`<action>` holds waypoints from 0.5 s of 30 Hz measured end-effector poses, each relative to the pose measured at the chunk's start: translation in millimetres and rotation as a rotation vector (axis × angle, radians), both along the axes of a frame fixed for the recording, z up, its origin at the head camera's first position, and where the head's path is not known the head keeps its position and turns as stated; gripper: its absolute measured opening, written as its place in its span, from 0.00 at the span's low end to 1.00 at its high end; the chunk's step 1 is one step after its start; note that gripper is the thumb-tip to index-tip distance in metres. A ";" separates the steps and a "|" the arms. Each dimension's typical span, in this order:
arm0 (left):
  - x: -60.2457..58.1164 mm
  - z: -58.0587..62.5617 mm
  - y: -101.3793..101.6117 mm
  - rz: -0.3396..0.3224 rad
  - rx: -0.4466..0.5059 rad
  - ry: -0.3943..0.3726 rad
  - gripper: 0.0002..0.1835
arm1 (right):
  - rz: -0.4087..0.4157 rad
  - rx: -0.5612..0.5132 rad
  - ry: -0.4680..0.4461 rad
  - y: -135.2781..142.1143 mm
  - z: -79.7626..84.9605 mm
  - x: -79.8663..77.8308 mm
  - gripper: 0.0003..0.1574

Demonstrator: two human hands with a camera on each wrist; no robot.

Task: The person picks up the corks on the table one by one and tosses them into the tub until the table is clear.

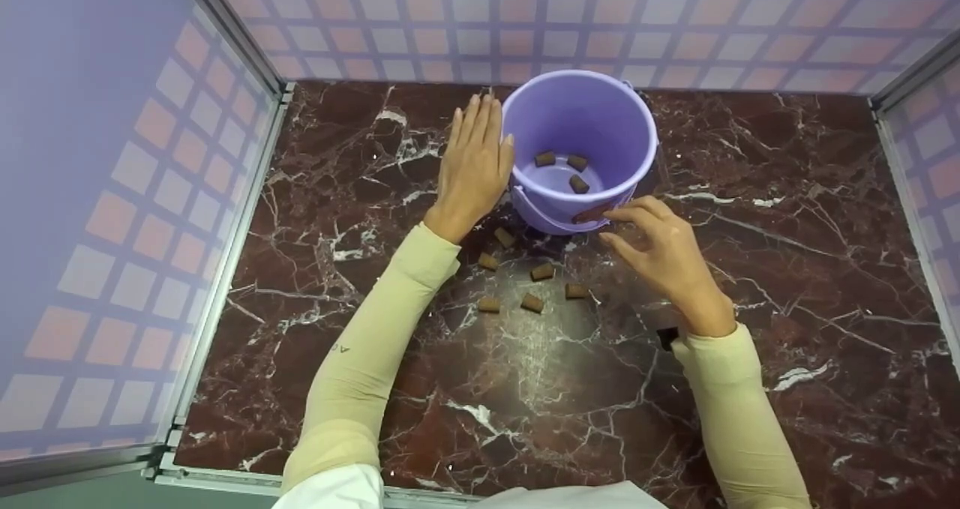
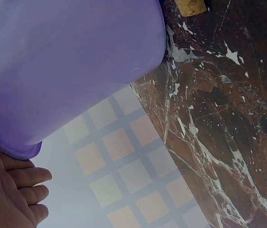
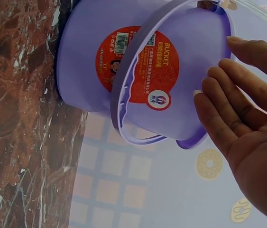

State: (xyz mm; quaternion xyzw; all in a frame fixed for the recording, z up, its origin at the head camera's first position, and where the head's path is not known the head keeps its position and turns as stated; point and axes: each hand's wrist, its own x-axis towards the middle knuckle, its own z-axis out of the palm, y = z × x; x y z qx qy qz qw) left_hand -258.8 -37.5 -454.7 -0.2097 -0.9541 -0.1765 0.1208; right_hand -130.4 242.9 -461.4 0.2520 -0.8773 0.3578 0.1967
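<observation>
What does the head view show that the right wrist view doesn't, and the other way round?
Only the head view: six brown pieces lying on the marbled tabletop, three more pieces on the bucket floor, and both sleeves.

Only the right wrist view: readable "BUCKET" lettering on the red label, and doughnut prints.

Both: the purple bucket, its handle, the right hand near it, the tabletop and the squared wall.
</observation>
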 end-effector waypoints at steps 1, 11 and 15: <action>0.0 -0.2 -0.1 0.000 -0.002 0.001 0.32 | 0.002 0.005 -0.003 0.0 -1.2 0.3 0.19; -0.4 -0.1 -0.1 0.004 -0.006 -0.008 0.33 | 0.017 0.015 -0.038 -2.8 -11.3 4.1 0.19; 0.2 -0.2 0.1 0.002 0.004 -0.021 0.33 | 0.020 0.026 -0.055 -2.4 -15.2 5.4 0.18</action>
